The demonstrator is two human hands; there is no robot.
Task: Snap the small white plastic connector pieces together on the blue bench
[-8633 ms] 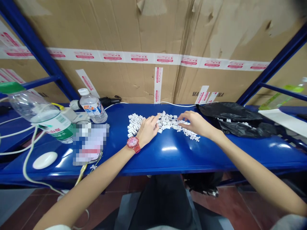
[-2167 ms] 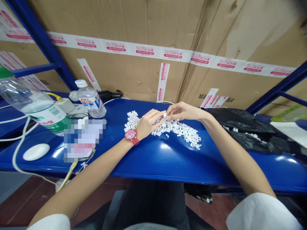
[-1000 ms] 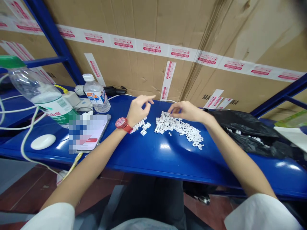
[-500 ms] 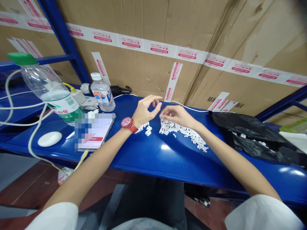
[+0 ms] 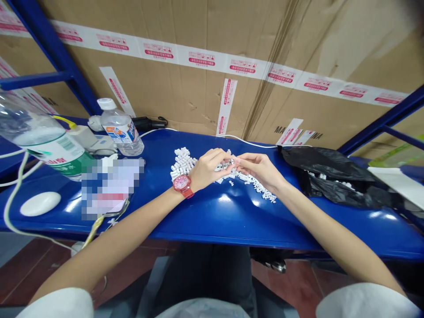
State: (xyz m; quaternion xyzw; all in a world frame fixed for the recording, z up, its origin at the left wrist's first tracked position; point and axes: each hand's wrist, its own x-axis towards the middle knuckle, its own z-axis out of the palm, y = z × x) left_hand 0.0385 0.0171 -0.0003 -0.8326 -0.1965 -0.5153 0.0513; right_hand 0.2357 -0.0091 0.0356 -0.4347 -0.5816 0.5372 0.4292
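My left hand point(image 5: 211, 168), with a red watch point(image 5: 182, 183) on its wrist, meets my right hand point(image 5: 259, 168) above the blue table. Between their fingertips is a small white plastic piece point(image 5: 232, 161); both hands pinch at it, and its exact shape is too small to tell. Beneath and beside the fingers lies a spread of small white pieces point(image 5: 265, 191), trailing toward the near right. A second pile of white pieces point(image 5: 181, 161) sits left of my left hand. The hands partly hide the first spread.
At the left stand a large green-labelled bottle point(image 5: 56, 152), a smaller bottle point(image 5: 121, 130), a phone point(image 5: 129, 181), a white oval object point(image 5: 40, 203) and cables. A black plastic bag point(image 5: 331, 176) holding white pieces lies right. Cardboard point(image 5: 185, 101) lines the back; the blue table edge point(image 5: 212, 240) runs in front.
My left hand has come down and right, closing on a white piece at my right hand's fingertips. The view has shifted right, and more of the left pile shows.
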